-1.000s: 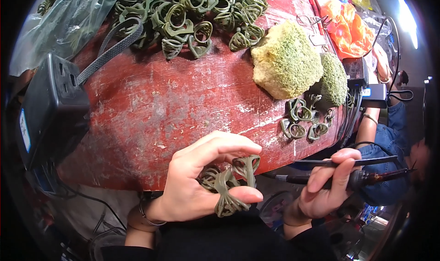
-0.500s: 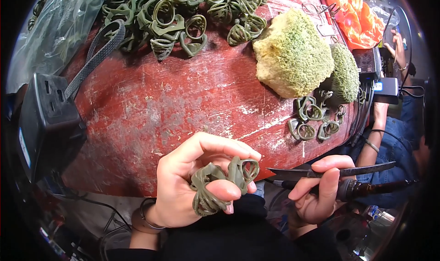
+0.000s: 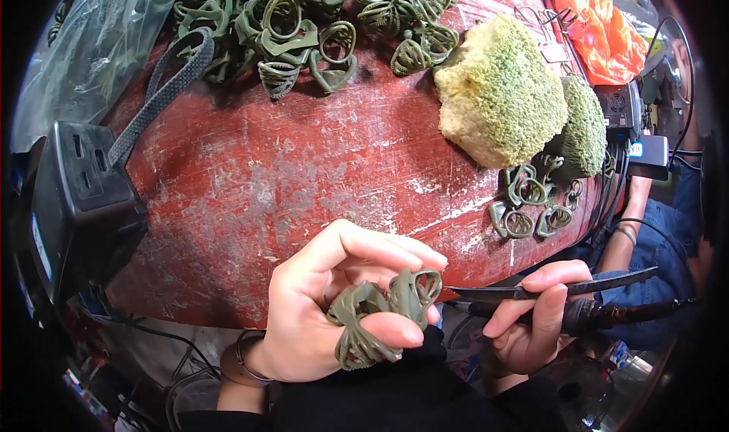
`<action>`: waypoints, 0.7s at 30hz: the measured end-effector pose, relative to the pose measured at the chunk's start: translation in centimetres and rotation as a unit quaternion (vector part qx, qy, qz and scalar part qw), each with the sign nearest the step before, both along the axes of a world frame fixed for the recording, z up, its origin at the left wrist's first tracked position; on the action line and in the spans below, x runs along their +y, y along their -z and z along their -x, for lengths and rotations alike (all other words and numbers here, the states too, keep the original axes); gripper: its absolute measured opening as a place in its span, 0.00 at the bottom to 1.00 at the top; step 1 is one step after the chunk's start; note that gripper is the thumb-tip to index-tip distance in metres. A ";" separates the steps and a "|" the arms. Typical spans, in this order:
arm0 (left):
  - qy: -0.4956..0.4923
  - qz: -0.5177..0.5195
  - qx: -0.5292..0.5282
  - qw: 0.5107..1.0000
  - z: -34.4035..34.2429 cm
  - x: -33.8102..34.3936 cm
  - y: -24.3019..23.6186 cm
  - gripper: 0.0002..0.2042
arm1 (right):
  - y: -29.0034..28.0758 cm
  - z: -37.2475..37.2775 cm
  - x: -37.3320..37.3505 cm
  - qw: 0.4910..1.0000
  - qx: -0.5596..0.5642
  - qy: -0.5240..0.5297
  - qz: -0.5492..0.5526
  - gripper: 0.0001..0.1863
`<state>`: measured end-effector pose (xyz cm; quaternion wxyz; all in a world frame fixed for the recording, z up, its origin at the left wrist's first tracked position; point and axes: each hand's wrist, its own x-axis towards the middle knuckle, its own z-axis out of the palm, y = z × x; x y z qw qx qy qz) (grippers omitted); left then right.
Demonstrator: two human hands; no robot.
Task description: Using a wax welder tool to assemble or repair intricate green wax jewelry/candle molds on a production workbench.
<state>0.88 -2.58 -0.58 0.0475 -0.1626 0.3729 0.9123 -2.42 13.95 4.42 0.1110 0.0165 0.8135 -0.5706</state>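
Observation:
My left hand (image 3: pixel 304 318) is closed around a small bunch of dark green, wax-like rings (image 3: pixel 361 322), with the thumb pressed across them. Thin ribbed bands show on the rings, and part of the bunch is hidden by the fingers. To the right, my right hand (image 3: pixel 535 318) pinches a slim dark knife (image 3: pixel 596 284) between thumb and fingers, its pointed tip toward the rings. The tip sits close beside them; whether it touches I cannot tell. A dark-handled, pen-like tool (image 3: pixel 645 311) also lies in the right hand, below the knife.
More green rings (image 3: pixel 281 33) are heaped at the back of the worn red table (image 3: pixel 250 181). Two rough yellow-green blocks (image 3: pixel 501 90) stand right, with several rings (image 3: pixel 531 204) before them. A black slotted box (image 3: pixel 95 197) stands left. Beyond the right edge is another person's arm (image 3: pixel 636 200).
My left hand and the rings have shifted slightly right, narrowing the gap to the knife tip. My right hand has hardly moved. The table scene sits a little farther right in view.

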 end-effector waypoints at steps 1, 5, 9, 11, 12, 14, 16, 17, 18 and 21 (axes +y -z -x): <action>0.002 -0.007 -0.001 1.000 0.0 0.0 0.0 0.28 | 0.0 0.0 0.0 1.000 -0.001 -0.002 -0.002 0.24; 0.002 -0.013 0.011 1.000 -0.2 -0.1 0.3 0.29 | 0.2 -0.1 -0.1 1.000 0.006 -0.001 -0.004 0.24; 0.015 0.004 0.019 1.000 -0.2 -0.1 0.2 0.29 | 0.4 0.1 -0.1 0.999 0.029 0.014 0.014 0.23; 0.012 0.035 0.052 0.998 -0.3 -0.1 0.5 0.29 | 0.5 0.1 -0.1 0.999 0.030 0.016 0.028 0.23; 0.013 0.035 0.053 0.998 -0.4 -0.1 0.6 0.29 | 0.5 0.1 -0.1 0.999 0.028 0.008 0.035 0.22; 0.018 0.050 0.063 0.997 -0.3 -0.1 0.7 0.29 | 0.4 0.2 0.0 0.999 0.024 0.002 0.042 0.21; 0.019 0.061 0.065 0.996 -0.3 0.0 0.7 0.30 | 0.5 0.2 0.1 0.998 0.010 -0.007 0.055 0.20; 0.018 0.072 0.067 0.995 -0.3 0.0 0.8 0.30 | 0.5 0.2 0.1 0.998 0.010 -0.007 0.055 0.20; 0.018 0.072 0.068 0.995 -0.3 0.1 0.9 0.30 | 0.5 0.1 0.2 0.998 0.005 -0.012 0.058 0.19; 0.022 0.112 0.082 0.990 -0.3 0.1 1.0 0.30 | 0.6 0.1 0.2 0.998 -0.003 -0.019 0.059 0.19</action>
